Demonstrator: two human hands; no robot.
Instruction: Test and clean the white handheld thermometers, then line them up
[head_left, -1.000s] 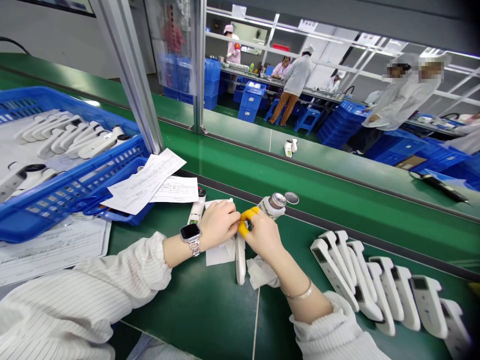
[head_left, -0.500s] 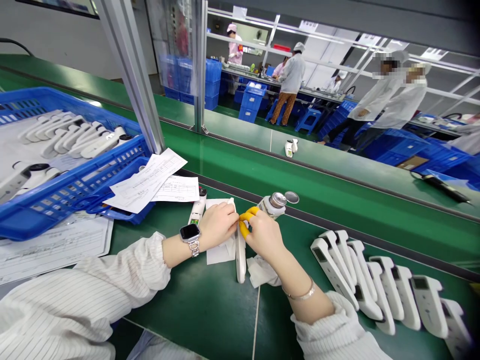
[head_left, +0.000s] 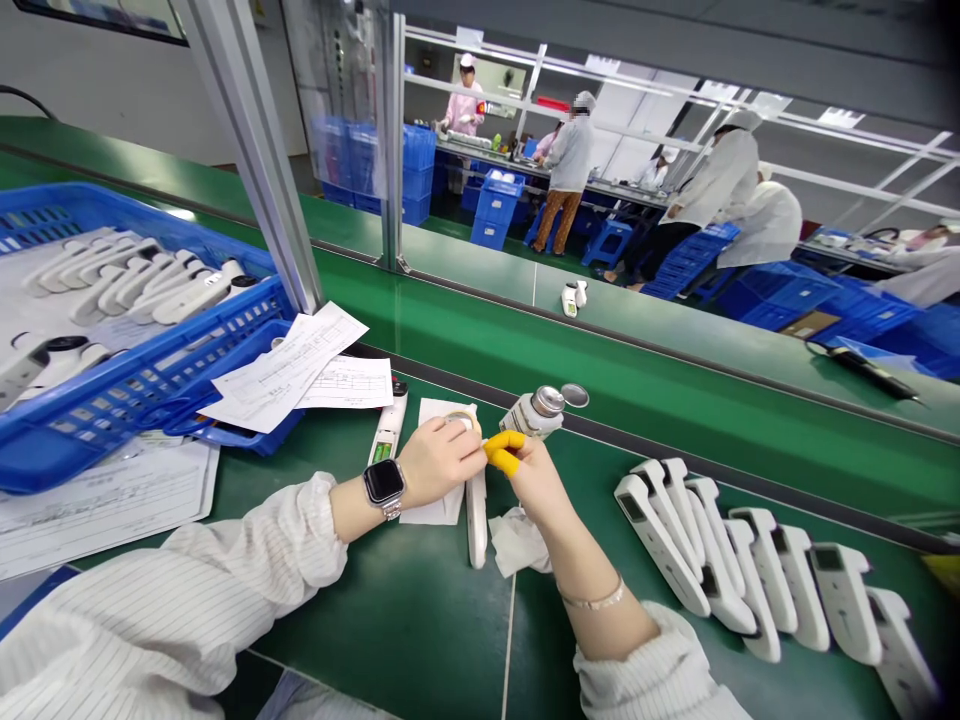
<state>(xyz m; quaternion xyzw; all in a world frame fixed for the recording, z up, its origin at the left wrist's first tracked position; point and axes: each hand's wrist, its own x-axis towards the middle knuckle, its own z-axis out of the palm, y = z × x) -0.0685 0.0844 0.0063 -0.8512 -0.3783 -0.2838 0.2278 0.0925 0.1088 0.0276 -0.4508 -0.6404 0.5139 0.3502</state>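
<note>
My left hand [head_left: 444, 462], wearing a watch, is closed around the upper part of a white handheld device [head_left: 477, 525] shaped like a forehead thermometer. Its lower end points toward me; the fingers partly hide its round head. My right hand [head_left: 531, 472] has yellow finger cots and pinches close to my left fingertips, at the device's edge. What lies in that pinch is hidden. White paper [head_left: 431, 514] lies beneath the left hand. Under the right wrist is a crumpled white cloth [head_left: 517, 540]. Just beyond stands a bottle [head_left: 531, 415] with its metal lid [head_left: 575, 395] flipped open.
Several similar white devices [head_left: 795, 590] lie in a row at right. Left, a blue basket [head_left: 157, 385] holds more, beside loose papers [head_left: 292, 365]. Another device [head_left: 386, 435] shows green batteries. A metal post [head_left: 251, 150] rises at left. People in white coats stand across the room.
My right fingers have drawn closer together, from spread over the device to a pinch. My left hand has shifted slightly, showing more of the device's round head. Two people in the background have bent down.
</note>
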